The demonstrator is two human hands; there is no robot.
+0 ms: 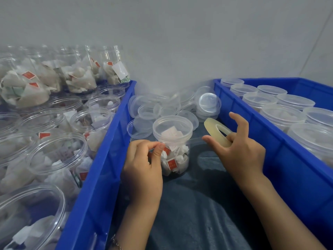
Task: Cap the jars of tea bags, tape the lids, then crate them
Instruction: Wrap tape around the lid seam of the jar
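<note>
A clear jar of tea bags (pixel 175 156) with its lid (pixel 172 127) on stands upright on dark cloth between two blue crates. My left hand (pixel 144 165) pinches the free end of clear tape against the jar just under the lid. My right hand (pixel 239 150) grips a thin yellowish tape roll (pixel 216 130) to the right of the jar. A strip of tape stretches between the roll and the jar.
The blue crate on the left (pixel 100 159) holds several open jars of tea bags (pixel 57 152). The blue crate on the right (pixel 270 141) holds several capped jars (pixel 282 116). A heap of loose clear lids (pixel 162 107) lies behind the jar, against the grey wall.
</note>
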